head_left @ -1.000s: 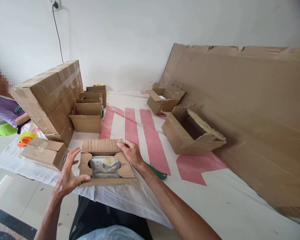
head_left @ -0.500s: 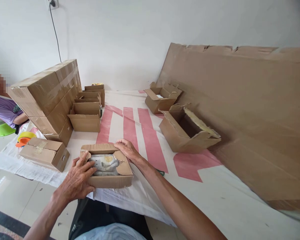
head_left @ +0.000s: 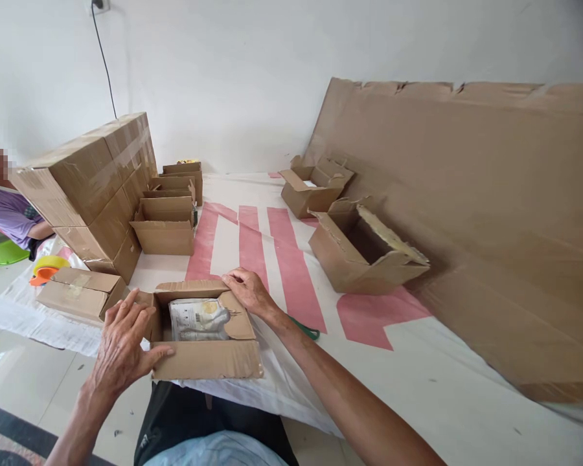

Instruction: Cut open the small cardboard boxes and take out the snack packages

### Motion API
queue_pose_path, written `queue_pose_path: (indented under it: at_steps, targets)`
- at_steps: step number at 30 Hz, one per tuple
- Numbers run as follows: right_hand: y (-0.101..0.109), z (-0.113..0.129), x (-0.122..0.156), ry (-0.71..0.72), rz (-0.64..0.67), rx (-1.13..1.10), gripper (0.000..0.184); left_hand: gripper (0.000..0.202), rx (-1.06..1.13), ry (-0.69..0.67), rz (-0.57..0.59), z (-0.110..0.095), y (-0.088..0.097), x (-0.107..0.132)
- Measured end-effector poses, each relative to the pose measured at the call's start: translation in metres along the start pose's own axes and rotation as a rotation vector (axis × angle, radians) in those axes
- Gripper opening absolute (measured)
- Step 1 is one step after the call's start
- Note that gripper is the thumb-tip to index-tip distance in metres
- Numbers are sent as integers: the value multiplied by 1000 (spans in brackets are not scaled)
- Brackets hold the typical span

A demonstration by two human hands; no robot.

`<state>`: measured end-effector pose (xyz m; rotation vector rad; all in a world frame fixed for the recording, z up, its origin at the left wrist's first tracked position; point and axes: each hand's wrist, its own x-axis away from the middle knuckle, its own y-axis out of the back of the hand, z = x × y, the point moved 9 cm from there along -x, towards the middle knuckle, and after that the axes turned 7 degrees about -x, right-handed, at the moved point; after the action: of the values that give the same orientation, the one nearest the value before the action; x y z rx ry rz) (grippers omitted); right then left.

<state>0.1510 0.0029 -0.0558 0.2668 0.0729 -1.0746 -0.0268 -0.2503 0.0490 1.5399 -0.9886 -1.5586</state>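
Observation:
An open cardboard box (head_left: pixel 206 360) lies at the near edge of the cloth-covered table, in front of my body. Inside it is a white printed packet (head_left: pixel 194 319) with a pale yellow mark; its right part lies under a torn-edged end flap. My left hand (head_left: pixel 124 340) grips the box's left end, fingers along the left flap and thumb over the front flap. At the back right corner, my right hand (head_left: pixel 247 289) has its fingers curled over the box edge. The front flap leans outward toward me.
A closed carton (head_left: pixel 80 294) and tape rolls (head_left: pixel 48 268) sit at left, before stacked taped cartons (head_left: pixel 87 181). Open boxes (head_left: pixel 168 236) stand behind; another open box (head_left: pixel 350 252) is at right, near a large cardboard sheet (head_left: pixel 466 226). A person in purple (head_left: pixel 7 213) is far left.
My left hand has moved left, off the packet and onto the left end flap, which now stands outward. The front flap has tipped toward me. My right hand stays at the back right corner.

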Motion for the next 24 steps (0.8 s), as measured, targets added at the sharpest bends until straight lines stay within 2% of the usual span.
queue_pose_path:
  at_steps: [5, 9, 11, 14, 16, 20, 24]
  targets:
    - [1, 10, 9, 56, 31, 51, 39, 64, 24, 15, -31, 12, -2, 11]
    - [8, 38, 35, 171, 20, 210, 32, 66, 81, 98, -43, 24, -10, 26]
    - [10, 50, 54, 199, 6, 321, 44, 68, 125, 123, -19, 28, -17, 31]
    - [4, 57, 79, 191, 17, 471, 74, 70, 168, 128, 37, 30, -25, 30]
    - [-5, 58, 91, 196, 48, 527, 83, 71, 183, 127, 89, 30, -29, 25]
    - [-11, 64, 99, 192, 59, 534, 76, 76, 221, 138, 186, 28, -34, 14]
    - [3, 66, 96, 115, 55, 339, 57, 78, 253, 141, 202, 23, -36, 13]
